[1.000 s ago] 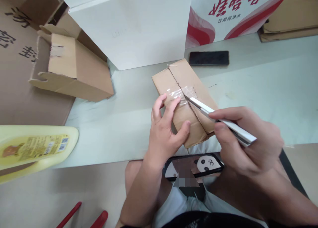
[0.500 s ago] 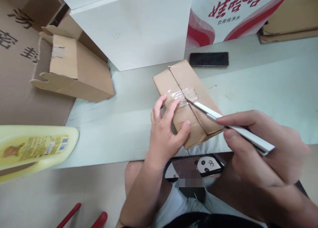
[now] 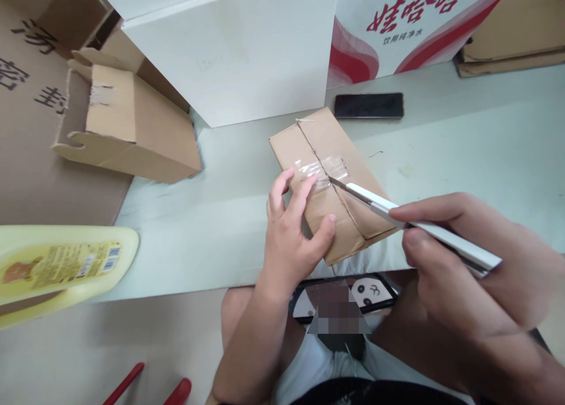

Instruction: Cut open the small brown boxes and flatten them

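**Blade at the taped seam of a small parcel**

Head view: the small cardboard parcel [image 3: 329, 181] lies flat on the pale table [image 3: 463, 158], near its front edge. It looks light and stiff, best steadied by pressing on its near corner. Brown, creased, with clear tape [image 3: 320, 168] across the centre seam. The left hand [image 3: 293, 234] presses it down, fingers spread and thumb on top. The right hand [image 3: 468, 258] is closed around a white utility knife [image 3: 415, 225], whose tip seems to touch the tape.

Head-worn view, steeply down, close
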A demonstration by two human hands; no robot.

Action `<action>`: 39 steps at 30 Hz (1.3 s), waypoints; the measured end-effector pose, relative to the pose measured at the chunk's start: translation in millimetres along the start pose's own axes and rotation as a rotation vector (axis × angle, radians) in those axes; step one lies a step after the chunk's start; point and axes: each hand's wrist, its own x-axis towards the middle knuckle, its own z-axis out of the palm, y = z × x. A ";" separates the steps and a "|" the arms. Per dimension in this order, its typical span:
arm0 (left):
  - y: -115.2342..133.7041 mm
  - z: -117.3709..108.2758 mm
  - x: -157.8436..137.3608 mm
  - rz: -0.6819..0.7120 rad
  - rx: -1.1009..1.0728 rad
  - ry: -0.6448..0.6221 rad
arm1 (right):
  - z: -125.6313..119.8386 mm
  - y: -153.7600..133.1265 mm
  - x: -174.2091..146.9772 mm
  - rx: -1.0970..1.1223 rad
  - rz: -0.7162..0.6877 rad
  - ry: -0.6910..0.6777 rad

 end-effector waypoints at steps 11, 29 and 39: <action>-2.7 1.7 1.0 0.034 0.000 0.024 | 15.2 -4.8 7.6 0.116 0.114 -0.010; -3.9 0.7 2.8 0.045 0.011 0.022 | 5.5 0.6 14.6 0.184 0.113 0.006; -5.5 0.3 3.3 0.050 0.000 0.010 | -2.2 3.6 11.8 0.080 0.005 0.065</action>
